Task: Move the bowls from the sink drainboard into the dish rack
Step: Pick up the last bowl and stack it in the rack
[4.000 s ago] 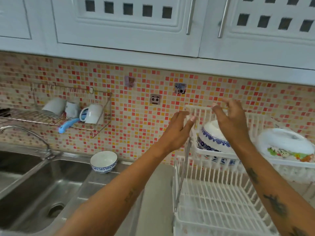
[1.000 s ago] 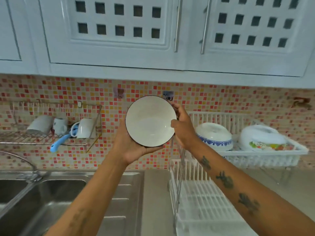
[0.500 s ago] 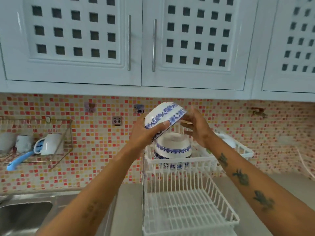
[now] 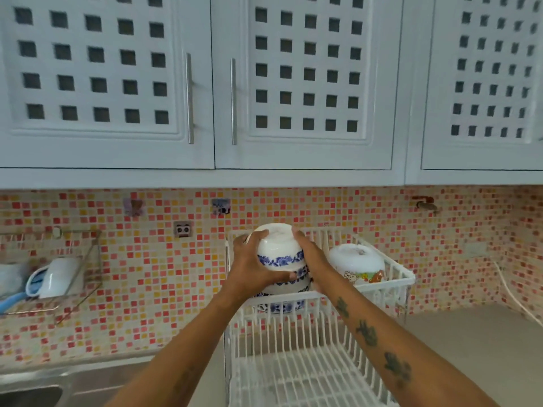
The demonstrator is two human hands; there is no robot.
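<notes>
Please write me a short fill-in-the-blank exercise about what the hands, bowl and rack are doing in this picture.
1. Both hands, left hand and right hand, hold a white bowl with a ____ flower band.
2. The bowl is turned ____ side up over the stack beneath it.
3. The stack sits on the rack's ____ tier.
4. The rack's lower tier holds ____ dishes.

Missing words: blue; bottom; upper; no

— How is the light?
— Bright, even and soft, with no hard shadows or glare.
— And sharpness?
— Slightly soft overall; the wide lens bends the cabinets (image 4: 105,83) at the edges.
</notes>
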